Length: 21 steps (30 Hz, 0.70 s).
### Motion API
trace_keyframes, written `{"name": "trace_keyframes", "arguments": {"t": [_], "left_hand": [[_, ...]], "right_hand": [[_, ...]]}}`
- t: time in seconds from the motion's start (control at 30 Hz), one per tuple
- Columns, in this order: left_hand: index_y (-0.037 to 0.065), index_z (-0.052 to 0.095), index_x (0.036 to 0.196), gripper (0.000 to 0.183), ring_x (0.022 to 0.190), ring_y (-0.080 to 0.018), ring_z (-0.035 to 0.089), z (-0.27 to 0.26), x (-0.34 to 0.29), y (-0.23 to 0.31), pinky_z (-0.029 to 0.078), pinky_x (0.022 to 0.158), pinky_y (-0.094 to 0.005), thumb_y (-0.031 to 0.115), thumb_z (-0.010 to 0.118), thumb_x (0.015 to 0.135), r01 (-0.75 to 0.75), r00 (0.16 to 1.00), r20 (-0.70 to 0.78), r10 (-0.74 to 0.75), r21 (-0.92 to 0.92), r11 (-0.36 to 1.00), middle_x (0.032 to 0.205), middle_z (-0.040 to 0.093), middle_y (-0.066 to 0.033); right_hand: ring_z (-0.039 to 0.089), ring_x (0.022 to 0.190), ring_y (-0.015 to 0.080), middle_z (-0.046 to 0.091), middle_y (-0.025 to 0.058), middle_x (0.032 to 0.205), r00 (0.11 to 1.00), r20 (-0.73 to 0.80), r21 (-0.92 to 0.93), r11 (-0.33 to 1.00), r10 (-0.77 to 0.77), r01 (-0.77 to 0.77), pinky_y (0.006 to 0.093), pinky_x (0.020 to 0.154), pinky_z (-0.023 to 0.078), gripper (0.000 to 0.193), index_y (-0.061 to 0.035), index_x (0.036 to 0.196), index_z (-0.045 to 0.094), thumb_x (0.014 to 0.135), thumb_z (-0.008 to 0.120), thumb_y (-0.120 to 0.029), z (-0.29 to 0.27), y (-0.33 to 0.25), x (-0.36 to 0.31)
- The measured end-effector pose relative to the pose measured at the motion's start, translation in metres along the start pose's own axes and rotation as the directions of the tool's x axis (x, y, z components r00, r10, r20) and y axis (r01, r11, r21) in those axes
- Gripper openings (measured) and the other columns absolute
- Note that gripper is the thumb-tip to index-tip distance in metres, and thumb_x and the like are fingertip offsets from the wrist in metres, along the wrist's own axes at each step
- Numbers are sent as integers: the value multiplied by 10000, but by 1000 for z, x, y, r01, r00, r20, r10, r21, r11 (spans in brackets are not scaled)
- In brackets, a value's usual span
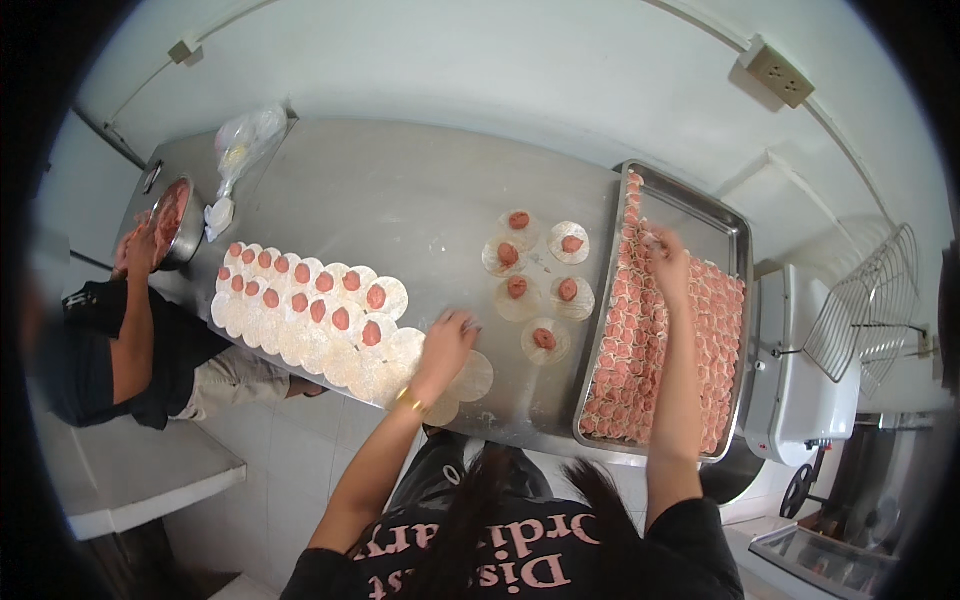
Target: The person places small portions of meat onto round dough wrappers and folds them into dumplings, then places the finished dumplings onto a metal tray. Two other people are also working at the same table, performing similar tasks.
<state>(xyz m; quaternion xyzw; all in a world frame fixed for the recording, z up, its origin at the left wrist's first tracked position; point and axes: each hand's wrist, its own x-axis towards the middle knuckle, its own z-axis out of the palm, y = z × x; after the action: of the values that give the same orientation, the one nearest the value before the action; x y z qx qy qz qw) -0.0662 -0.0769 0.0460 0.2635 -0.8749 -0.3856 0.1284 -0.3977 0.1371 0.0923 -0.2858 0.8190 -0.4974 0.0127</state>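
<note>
My left hand (449, 347), with a gold-coloured bracelet at the wrist, reaches over the right end of a block of overlapping round dough wrappers (345, 362). Its fingers are bent and slightly apart, with nothing visible in them. Lumps of pink minced filling (322, 310) top the wrappers in the two far rows. My right hand (668, 258) is over a metal tray (690, 195) at the right, fingertips pinched together beside its far rows. What they hold is hidden. Packed rows of small filled dumplings (660, 360) cover most of the tray.
Several separate wrappers with filling (543, 340) lie between the block and the tray on the steel table (420, 190). At the far left a co-worker's hands (138, 248) are at a metal bowl (188, 235) of minced filling. Beside it lies a clear plastic bag (240, 150). A white machine (800, 365) stands right of the tray.
</note>
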Motion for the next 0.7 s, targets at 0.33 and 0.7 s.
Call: {"name": "trace_keyframes", "arguments": {"t": [0.33, 0.7], "left_hand": [[46, 588, 921, 196, 865, -328, 581, 59, 73, 7, 477, 758, -423, 156, 653, 772, 64, 998, 24, -63, -52, 997, 920, 564, -133], [43, 614, 915, 146, 960, -297, 550, -3, 49, -18, 475, 786, -406, 63, 588, 773, -126, 982, -97, 160, 291, 949, 1015, 574, -126]], "right_hand": [[578, 1024, 226, 603, 122, 1108, 952, 215, 4, 975, 217, -223, 280, 829, 464, 357, -12, 1029, 638, 735, 473, 105, 36, -87, -218], [599, 994, 303, 609, 158, 1077, 982, 157, -86, 992, 102, -89, 327, 851, 472, 383, -8, 1033, 630, 714, 452, 108, 53, -120, -256]]}}
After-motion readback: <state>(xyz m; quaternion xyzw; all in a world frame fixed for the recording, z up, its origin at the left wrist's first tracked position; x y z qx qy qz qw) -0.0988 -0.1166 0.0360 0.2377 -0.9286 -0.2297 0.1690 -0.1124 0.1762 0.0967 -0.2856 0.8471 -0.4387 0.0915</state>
